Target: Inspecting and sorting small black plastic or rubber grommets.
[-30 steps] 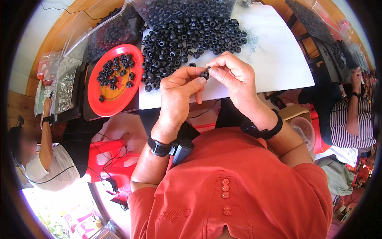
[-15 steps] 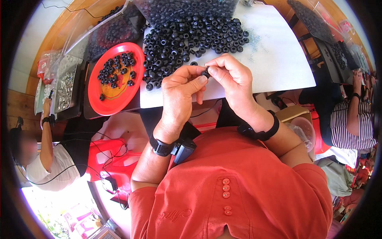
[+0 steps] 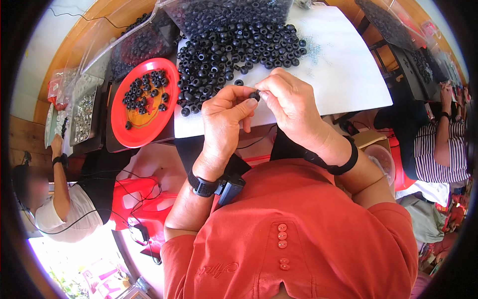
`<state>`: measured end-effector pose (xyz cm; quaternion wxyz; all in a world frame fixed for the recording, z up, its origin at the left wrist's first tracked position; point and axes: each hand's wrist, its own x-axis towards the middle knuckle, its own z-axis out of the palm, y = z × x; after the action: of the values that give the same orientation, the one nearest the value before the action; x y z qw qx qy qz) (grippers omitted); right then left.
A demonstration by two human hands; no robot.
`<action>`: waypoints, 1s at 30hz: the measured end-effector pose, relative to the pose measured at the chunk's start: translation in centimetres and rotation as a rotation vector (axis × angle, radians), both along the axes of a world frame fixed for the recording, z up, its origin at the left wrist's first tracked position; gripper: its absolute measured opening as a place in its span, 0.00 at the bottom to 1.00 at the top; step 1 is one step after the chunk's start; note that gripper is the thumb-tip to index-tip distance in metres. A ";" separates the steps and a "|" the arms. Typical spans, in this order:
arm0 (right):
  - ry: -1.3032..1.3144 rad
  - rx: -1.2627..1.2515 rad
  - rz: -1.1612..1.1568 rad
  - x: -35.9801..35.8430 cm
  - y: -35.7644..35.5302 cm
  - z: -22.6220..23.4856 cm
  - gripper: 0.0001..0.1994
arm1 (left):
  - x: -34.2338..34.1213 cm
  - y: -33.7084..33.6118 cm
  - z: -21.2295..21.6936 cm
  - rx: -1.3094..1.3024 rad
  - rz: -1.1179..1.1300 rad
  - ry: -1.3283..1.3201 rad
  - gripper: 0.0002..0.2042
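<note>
A small black bead (image 3: 255,95) with a hole is pinched between the thumb and forefinger of my left hand (image 3: 221,117), just over the front edge of the white board. My right hand (image 3: 295,105) meets it from the other side, thumb and fingertips pressed together at the bead. Anything tiny between those right fingertips is too small to make out. Beyond both hands spreads a heap of similar black beads (image 3: 209,74) on the white board (image 3: 343,74). To the left lies a red plate (image 3: 119,112) carrying several more black beads.
A clear bin (image 3: 229,15) of black beads stands behind the heap. Tiny bluish specks (image 3: 312,49) are scattered on the board. At far left a person (image 3: 74,209) sits by a tray of small shiny pieces (image 3: 83,117); another person (image 3: 440,154) in stripes sits at right.
My right hand has turned slightly, its wrist shifting right, while its fingertips stay at the bead. My left hand still holds the bead in nearly the same place.
</note>
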<state>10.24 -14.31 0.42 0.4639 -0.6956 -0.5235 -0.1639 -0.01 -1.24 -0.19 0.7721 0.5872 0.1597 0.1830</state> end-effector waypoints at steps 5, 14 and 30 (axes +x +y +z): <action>-0.017 -0.004 -0.003 -0.2 -0.1 0.1 0.08 | 0.0 -0.1 0.1 0.017 0.006 -0.002 0.06; -0.045 0.079 0.071 0.5 0.5 -0.6 0.11 | -0.1 0.8 -0.5 -0.039 -0.052 -0.005 0.08; -0.041 0.073 0.218 1.7 0.2 -0.5 0.11 | 0.2 0.9 -0.3 -0.023 -0.059 0.008 0.08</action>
<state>11.90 -14.14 -0.07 0.4932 -0.6135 -0.5993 -0.1457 0.19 -0.33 -0.48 0.7832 0.5835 0.1477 0.1561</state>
